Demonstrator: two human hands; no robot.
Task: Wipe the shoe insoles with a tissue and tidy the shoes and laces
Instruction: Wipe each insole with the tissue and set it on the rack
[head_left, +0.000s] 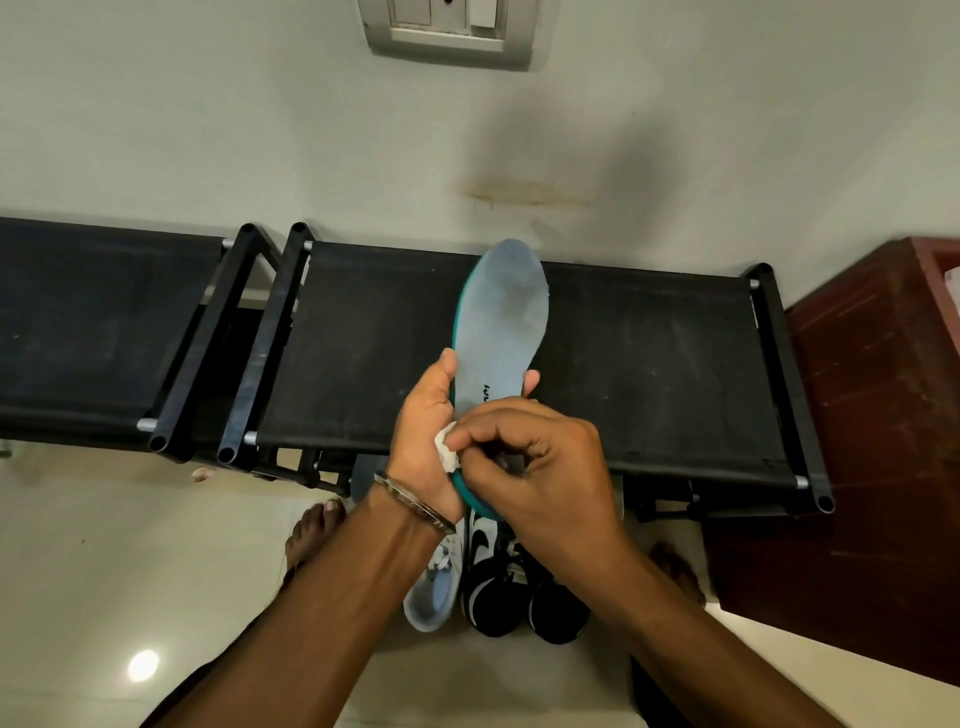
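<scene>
One insole (501, 322) stands above two racks (623, 353), left hand (423, 431) gripping its edges, right hand (535, 467) pinching one tissue (447, 451) at its heel; three shoes (496, 592) crowd the floor (104, 545) below.

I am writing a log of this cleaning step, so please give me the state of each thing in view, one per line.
Grey-blue foam insole with teal edge: out of any shoe, held up above the rack.
Crumpled white tissue: pinched against the insole's heel end.
Left hand: grips the insole.
Right hand: pinches the tissue.
Grey-white sneaker: on the floor.
Black-and-white sneakers: on the floor, side by side.
Black fabric shoe rack: top bare.
</scene>
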